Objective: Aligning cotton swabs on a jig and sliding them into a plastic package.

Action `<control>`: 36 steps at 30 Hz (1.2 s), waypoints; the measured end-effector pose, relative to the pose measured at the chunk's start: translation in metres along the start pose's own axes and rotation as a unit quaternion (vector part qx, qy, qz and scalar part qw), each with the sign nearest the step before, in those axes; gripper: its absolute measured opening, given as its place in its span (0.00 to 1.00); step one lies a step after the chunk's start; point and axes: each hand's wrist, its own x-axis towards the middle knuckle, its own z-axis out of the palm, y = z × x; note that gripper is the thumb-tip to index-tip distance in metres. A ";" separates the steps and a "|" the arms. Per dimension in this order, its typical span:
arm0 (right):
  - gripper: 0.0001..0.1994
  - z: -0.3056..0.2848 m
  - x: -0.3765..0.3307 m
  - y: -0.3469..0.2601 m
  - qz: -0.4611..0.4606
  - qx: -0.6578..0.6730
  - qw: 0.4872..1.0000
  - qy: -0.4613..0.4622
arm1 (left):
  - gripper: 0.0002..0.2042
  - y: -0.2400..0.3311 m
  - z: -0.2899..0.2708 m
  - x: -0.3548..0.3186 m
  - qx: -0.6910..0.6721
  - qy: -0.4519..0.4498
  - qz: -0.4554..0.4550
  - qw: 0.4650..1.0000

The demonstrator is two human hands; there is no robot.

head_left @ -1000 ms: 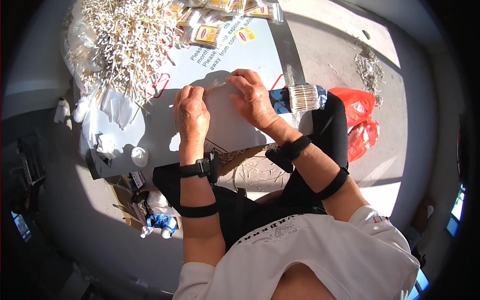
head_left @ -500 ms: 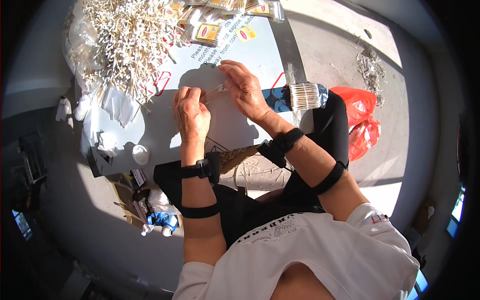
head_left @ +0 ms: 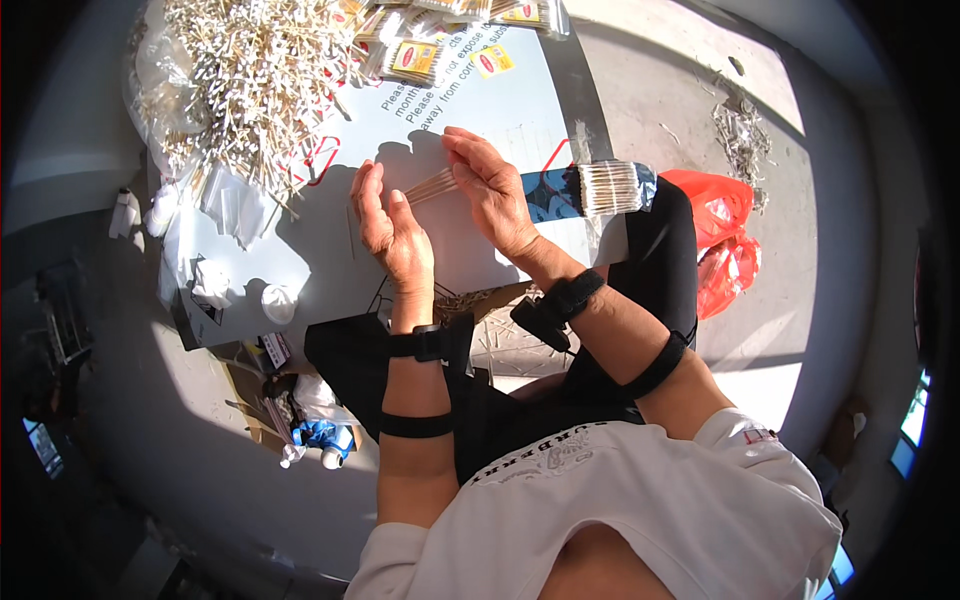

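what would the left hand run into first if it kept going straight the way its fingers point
The left hand points its fingers up the white board toward the heap of cotton swabs. Going straight on, it would probably meet the near edge of that heap first, though depth is hard to judge here.

Grey concrete floor [head_left: 690, 110], in hard sunlight right of the counter [head_left: 480, 130], in shade left of it. The counter is a flat white board with printed marks, sunlit. Beyond its far right corner, scattered pale debris [head_left: 742, 135] lies on the floor. Right of the counter, a red plastic bag [head_left: 728, 240]. Below its left edge, small white bottles [head_left: 310, 455] and litter.
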 end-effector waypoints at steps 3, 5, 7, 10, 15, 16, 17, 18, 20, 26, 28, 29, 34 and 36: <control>0.13 -0.007 0.003 -0.005 -0.009 -0.057 0.998 -0.005 | 0.19 0.005 -0.011 0.004 0.259 -0.058 0.111 0.958; 0.11 -0.012 0.004 -0.007 -0.026 -0.219 0.974 -0.056 | 0.14 0.003 -0.018 0.011 0.287 -0.073 0.131 0.946; 0.10 -0.011 0.006 -0.006 -0.081 -0.281 0.954 -0.059 | 0.10 0.007 -0.016 0.018 0.298 -0.078 0.126 0.943; 0.09 -0.011 0.007 -0.003 -0.149 -0.362 0.918 -0.067 | 0.09 0.011 -0.018 0.033 0.350 -0.187 0.138 0.907; 0.08 -0.014 0.009 -0.003 -0.159 -0.388 0.904 -0.082 | 0.09 0.015 -0.019 0.049 0.385 -0.256 0.133 0.877; 0.08 -0.015 0.009 -0.002 -0.157 -0.378 0.909 -0.081 | 0.09 0.016 -0.017 0.050 0.370 -0.241 0.128 0.888; 0.08 -0.014 0.010 -0.002 -0.155 -0.367 0.914 -0.081 | 0.09 0.014 -0.018 0.051 0.357 -0.225 0.122 0.899; 0.08 -0.013 0.009 -0.001 -0.156 -0.366 0.914 -0.082 | 0.10 0.013 -0.021 0.051 0.348 -0.230 0.111 0.902; 0.12 -0.009 0.006 -0.002 -0.110 -0.250 0.962 -0.016 | 0.11 0.006 -0.021 0.045 0.288 -0.184 0.095 0.935; 0.16 0.001 0.004 -0.001 -0.033 -0.045 0.998 0.012 | 0.18 -0.011 -0.002 0.010 -0.101 -0.025 -0.033 0.994; 0.16 -0.001 -0.001 -0.001 -0.028 -0.050 0.998 0.012 | 0.19 -0.002 0.008 -0.002 -0.107 -0.040 -0.048 0.992; 0.16 0.000 -0.005 0.000 -0.023 -0.054 0.998 0.008 | 0.20 -0.001 0.011 -0.008 -0.123 -0.047 -0.057 0.990; 0.16 -0.011 -0.023 -0.003 -0.014 -0.034 0.999 0.022 | 0.19 0.010 0.005 -0.033 -0.135 -0.057 -0.068 0.987; 0.16 -0.017 -0.026 -0.005 -0.001 -0.038 0.999 0.020 | 0.19 0.015 -0.001 -0.032 -0.028 -0.082 -0.005 0.996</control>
